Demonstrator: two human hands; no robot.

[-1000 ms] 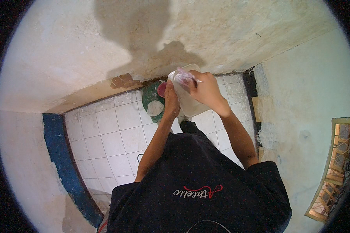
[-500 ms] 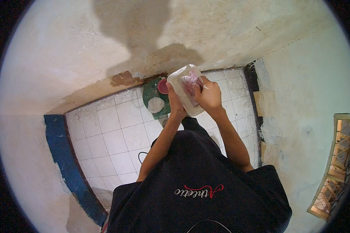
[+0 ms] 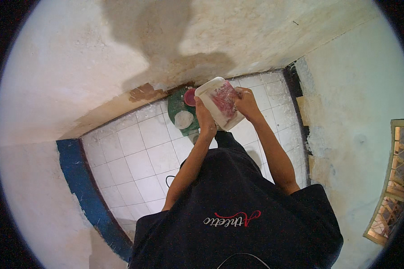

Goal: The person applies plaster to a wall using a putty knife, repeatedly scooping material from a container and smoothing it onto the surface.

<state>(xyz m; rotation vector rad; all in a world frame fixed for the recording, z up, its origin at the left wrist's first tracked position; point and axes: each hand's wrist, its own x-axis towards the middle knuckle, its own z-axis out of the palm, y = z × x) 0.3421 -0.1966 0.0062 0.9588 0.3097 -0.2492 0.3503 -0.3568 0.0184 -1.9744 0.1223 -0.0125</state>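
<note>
My left grip [image 3: 205, 117] is closed on the near-left side of the rectangular whitish plastic tub [image 3: 205, 93], while my right grip [image 3: 246, 104] pinches the right edge of the flat pink scraper-like piece [image 3: 226, 99], which lies in or across the tub's mouth, I cannot tell which. My right hand has just shifted off that piece's face, so more of its white smears show, which I judge helps me check its coating, above the tiled floor [image 3: 139, 154] beside the green stool [image 3: 173, 104].
</note>
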